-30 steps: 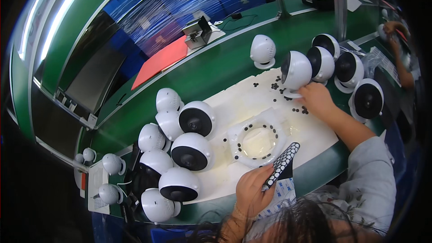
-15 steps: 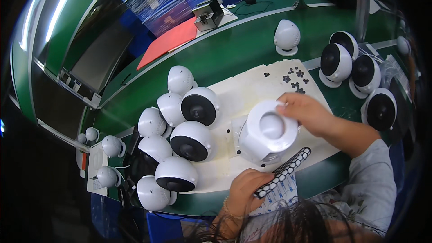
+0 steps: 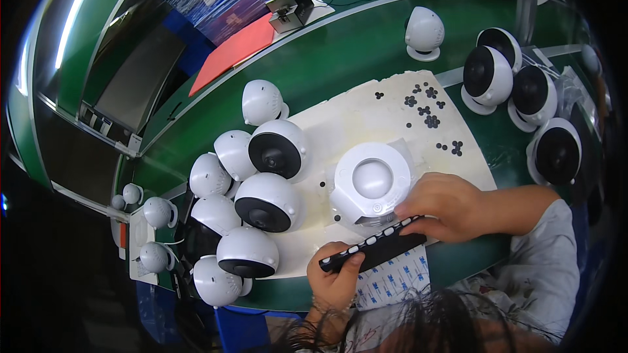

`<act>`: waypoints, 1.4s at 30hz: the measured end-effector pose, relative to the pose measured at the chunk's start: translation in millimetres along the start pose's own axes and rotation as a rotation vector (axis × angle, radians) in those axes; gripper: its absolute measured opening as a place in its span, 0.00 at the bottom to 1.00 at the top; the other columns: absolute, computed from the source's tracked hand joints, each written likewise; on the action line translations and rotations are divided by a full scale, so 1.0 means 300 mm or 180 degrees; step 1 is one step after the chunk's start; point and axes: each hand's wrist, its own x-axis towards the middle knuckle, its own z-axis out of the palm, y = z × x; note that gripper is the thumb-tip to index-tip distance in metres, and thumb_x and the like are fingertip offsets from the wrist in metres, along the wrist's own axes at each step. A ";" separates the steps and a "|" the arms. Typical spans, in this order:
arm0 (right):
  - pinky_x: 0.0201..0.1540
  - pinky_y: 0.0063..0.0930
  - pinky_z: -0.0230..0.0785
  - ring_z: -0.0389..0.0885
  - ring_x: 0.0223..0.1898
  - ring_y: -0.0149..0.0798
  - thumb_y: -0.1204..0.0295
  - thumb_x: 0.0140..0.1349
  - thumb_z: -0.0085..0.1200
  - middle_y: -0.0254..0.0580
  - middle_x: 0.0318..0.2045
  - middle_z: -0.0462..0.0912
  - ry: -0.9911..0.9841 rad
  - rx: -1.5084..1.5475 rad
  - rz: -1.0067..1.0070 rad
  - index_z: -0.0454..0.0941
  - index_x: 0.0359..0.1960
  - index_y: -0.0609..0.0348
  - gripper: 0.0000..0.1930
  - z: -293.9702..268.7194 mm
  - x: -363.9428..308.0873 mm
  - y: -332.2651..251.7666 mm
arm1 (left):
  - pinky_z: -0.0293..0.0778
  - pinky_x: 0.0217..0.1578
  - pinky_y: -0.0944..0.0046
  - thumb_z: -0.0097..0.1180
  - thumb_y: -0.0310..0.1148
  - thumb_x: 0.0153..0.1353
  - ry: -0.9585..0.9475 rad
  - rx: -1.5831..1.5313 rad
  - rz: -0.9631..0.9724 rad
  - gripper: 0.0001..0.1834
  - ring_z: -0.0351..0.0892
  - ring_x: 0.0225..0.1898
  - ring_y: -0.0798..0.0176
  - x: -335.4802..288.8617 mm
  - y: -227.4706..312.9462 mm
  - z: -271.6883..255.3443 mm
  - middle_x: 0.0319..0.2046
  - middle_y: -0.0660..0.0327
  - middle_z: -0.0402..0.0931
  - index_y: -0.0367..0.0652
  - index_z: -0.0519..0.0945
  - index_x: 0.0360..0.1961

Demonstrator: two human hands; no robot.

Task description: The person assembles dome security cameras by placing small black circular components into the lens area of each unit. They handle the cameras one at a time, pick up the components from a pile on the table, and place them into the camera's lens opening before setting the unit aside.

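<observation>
My left hand (image 3: 332, 281) pinches one end of a narrow black sheet (image 3: 387, 253) with rows of white round spots. At its other end, the thumb and fingers of my right hand (image 3: 451, 208) close on the same sheet, which is tilted so its dark underside shows. Below it hangs a white paper sheet (image 3: 398, 282) with blue print. Just beyond my hands a white ball-shaped camera (image 3: 345, 199) stands with its round base ring (image 3: 400, 176) facing up, on clear film over a cream mat (image 3: 314, 258).
Several white cameras with black fronts (image 3: 267, 206) crowd the left. More stand at the right (image 3: 487, 78), and a single one (image 3: 425, 29) is at the back. Small black round pads (image 3: 432, 121) lie on the mat's far right. A metal box (image 3: 290, 10) sits behind.
My right hand has let go of the white camera, now resting on the mat, and has come down to the black sheet. The sheet has turned from its spotted face toward its edge.
</observation>
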 end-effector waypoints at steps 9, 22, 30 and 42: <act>0.37 0.31 0.63 0.73 0.37 0.38 0.70 0.48 0.57 0.32 0.33 0.75 -0.0109 -0.0808 -0.0725 0.76 0.32 0.51 0.08 -0.037 0.005 0.021 | 0.64 0.22 0.70 0.62 0.27 0.46 0.0121 0.0587 0.0425 0.09 0.67 0.18 0.67 0.003 -0.008 0.010 0.17 0.60 0.71 0.34 0.74 0.21; 0.39 0.31 0.61 0.72 0.33 0.39 0.78 0.46 0.56 0.35 0.31 0.75 -0.0277 -0.0183 -0.0287 0.72 0.39 0.52 0.15 -0.084 0.018 0.005 | 0.65 0.23 0.70 0.63 0.28 0.44 0.0281 0.0628 0.0160 0.10 0.68 0.19 0.67 -0.009 -0.007 0.005 0.17 0.60 0.71 0.34 0.75 0.23; 0.40 0.33 0.64 0.73 0.35 0.44 0.83 0.43 0.57 0.41 0.33 0.74 0.0675 0.0701 -0.0202 0.68 0.42 0.56 0.22 -0.050 0.032 0.015 | 0.66 0.23 0.69 0.61 0.25 0.44 0.0008 0.1054 0.0430 0.08 0.70 0.19 0.63 -0.004 0.017 0.009 0.17 0.58 0.71 0.35 0.74 0.21; 0.26 0.28 0.63 0.73 0.29 0.37 0.77 0.52 0.52 0.43 0.34 0.71 -0.0661 0.0953 -0.0833 0.71 0.47 0.54 0.18 0.007 0.013 -0.018 | 0.66 0.31 0.63 0.61 0.21 0.40 -0.0257 0.1130 0.0739 0.07 0.72 0.29 0.57 0.004 0.011 0.020 0.27 0.55 0.73 0.39 0.75 0.23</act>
